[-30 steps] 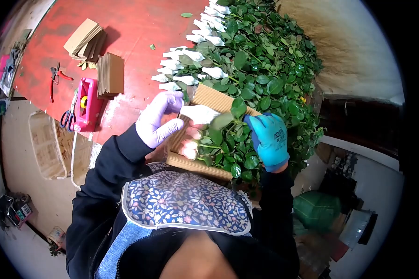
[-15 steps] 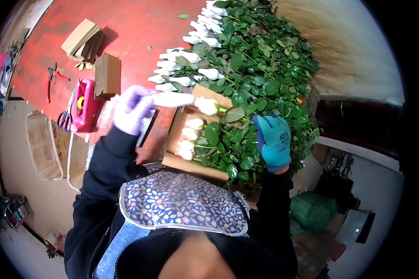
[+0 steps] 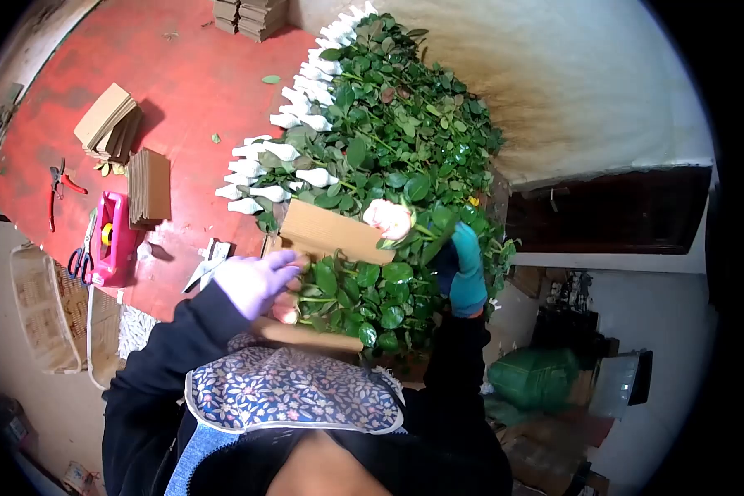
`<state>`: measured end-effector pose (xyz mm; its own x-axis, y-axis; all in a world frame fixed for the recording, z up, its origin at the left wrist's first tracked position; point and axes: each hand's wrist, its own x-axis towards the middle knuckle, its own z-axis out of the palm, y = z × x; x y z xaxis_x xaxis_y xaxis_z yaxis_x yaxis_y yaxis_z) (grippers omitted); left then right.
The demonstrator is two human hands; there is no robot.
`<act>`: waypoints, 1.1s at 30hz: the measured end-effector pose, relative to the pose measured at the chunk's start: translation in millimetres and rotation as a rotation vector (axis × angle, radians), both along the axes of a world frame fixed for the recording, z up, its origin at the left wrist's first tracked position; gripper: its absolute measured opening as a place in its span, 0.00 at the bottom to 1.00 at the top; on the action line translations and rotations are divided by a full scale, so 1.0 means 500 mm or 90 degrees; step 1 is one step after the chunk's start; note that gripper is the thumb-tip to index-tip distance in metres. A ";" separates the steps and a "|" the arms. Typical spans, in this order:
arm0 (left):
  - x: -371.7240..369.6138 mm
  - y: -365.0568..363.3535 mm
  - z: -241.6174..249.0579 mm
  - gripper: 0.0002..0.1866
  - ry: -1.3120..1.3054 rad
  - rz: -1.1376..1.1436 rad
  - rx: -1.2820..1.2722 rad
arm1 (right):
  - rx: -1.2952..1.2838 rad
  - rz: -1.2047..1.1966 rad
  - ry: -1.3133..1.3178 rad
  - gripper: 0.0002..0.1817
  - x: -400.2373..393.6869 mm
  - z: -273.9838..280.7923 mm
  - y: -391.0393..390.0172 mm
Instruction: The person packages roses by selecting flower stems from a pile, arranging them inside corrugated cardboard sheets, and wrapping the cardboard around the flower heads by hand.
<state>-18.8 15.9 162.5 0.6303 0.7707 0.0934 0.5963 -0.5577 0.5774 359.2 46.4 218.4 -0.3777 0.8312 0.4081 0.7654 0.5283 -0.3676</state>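
My right hand (image 3: 465, 269), in a teal and dark blue glove, is closed round the stem of a pale pink rose (image 3: 390, 219). The bare bloom points left, above a corrugated cardboard wrap (image 3: 339, 230). My left hand (image 3: 260, 281), in a lilac glove, has its fingers stretched over rose heads (image 3: 286, 306) lying in the wrap, and largely hides them. Their leafy stems (image 3: 364, 302) run right, between the wrap's upper and lower flaps. Beyond lie many more roses with white net sleeves (image 3: 314, 122) on their heads and dense green leaves (image 3: 413, 124).
On the red table (image 3: 198, 99) are cardboard stacks (image 3: 149, 188), red-handled pliers (image 3: 60, 186), scissors (image 3: 83, 252) and a pink tape dispenser (image 3: 114, 240). A metal tool (image 3: 211, 263) lies near my left hand. A wicker basket (image 3: 50, 306) stands below the table's left edge.
My left hand has gone down and right to the rose heads in the wrap; the white sleeve it held is no longer seen in it. My right hand still holds the rose. The view has shifted.
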 end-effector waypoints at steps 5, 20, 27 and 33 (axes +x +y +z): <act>0.061 0.005 -0.079 0.21 0.005 -0.113 -0.026 | -0.400 0.007 0.752 0.28 0.047 0.028 -0.028; 0.061 -0.026 -0.091 0.24 0.037 -0.059 -0.073 | 0.740 -0.619 -0.562 0.21 0.127 0.266 -0.184; 0.057 -0.046 -0.088 0.23 0.107 -0.054 -0.096 | -0.170 0.104 -0.207 0.21 -0.120 0.021 -0.060; 0.057 -0.051 -0.099 0.25 0.013 -0.036 -0.063 | -0.232 0.079 -0.357 0.22 -0.130 -0.102 -0.054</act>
